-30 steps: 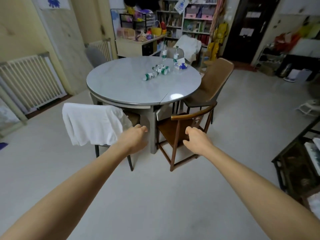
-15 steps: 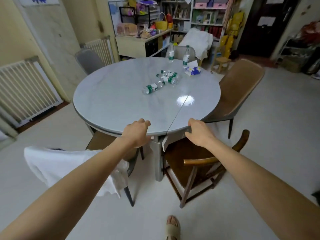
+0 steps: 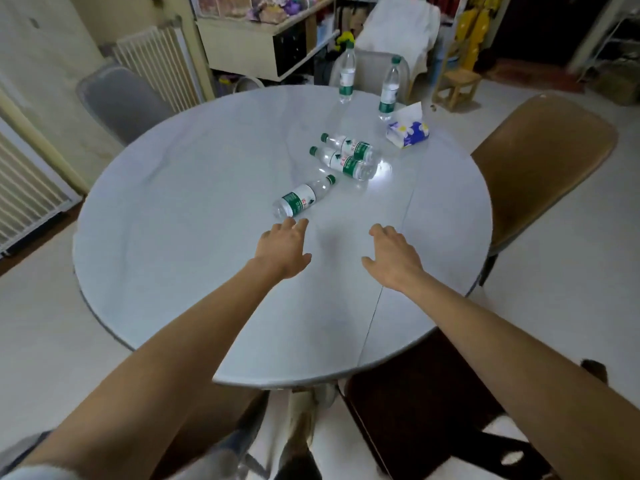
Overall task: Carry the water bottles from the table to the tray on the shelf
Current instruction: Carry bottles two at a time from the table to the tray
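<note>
We see both hands over the round table (image 3: 166, 216), palms down, fingers relaxed and spread, holding nothing: left hand (image 3: 284, 248) just short of the nearest lying bottle (image 3: 302, 201), right hand (image 3: 393, 257) apart to its right. Two more bottles (image 3: 346, 157) lie side by side beyond; two upright bottles (image 3: 367, 79) stand at the far edge w/ a tissue pack (image 3: 408, 130) beside them.

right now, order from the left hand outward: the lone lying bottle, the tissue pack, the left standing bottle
From the left hand:
1. Lone lying bottle, just beyond the fingertips.
2. Tissue pack, far right of the table.
3. Left standing bottle, at the far edge.
</note>
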